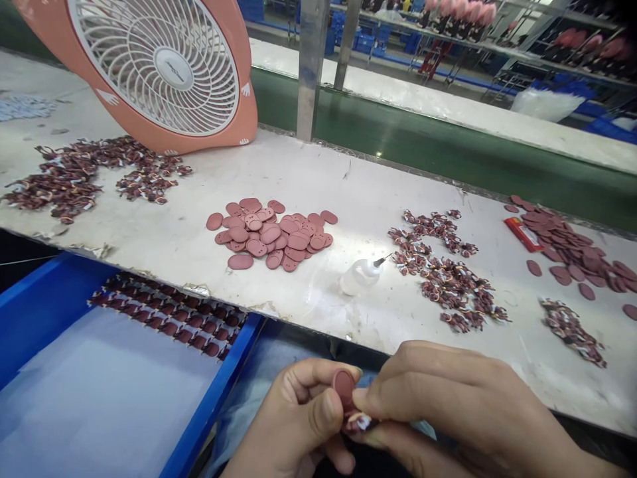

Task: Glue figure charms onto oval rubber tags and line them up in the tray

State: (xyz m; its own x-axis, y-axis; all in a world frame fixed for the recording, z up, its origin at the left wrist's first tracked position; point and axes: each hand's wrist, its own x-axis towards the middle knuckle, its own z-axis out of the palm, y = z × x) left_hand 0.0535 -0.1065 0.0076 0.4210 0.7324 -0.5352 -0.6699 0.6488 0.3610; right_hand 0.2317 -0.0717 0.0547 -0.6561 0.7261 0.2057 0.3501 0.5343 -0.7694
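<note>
My left hand [298, 418] is closed, pinching a reddish-brown oval plastic base [343, 386] between thumb and fingers. Against the base's lower edge, my right hand [438, 398] grips a small brown figurine [355, 422] with a yellowish band and a white bit; fingers hide most of it. The two pieces touch, but whether they are joined I cannot tell. On the bench in front of my hands lies a heap of similar oval bases [271, 234]. Right of that heap, a clear squeeze bottle with a needle tip [359, 277] lies on its side. Beyond it spread loose brown figurines [450, 282].
An orange fan [209, 133] stands at the back left beside more figurines [64, 179]. Below the bench edge, a blue tray [199, 425] holds rows of assembled pieces [169, 318] on white sheeting. More oval bases [572, 242] and a red packet [522, 234] lie far right. A metal post [311, 73] rises behind.
</note>
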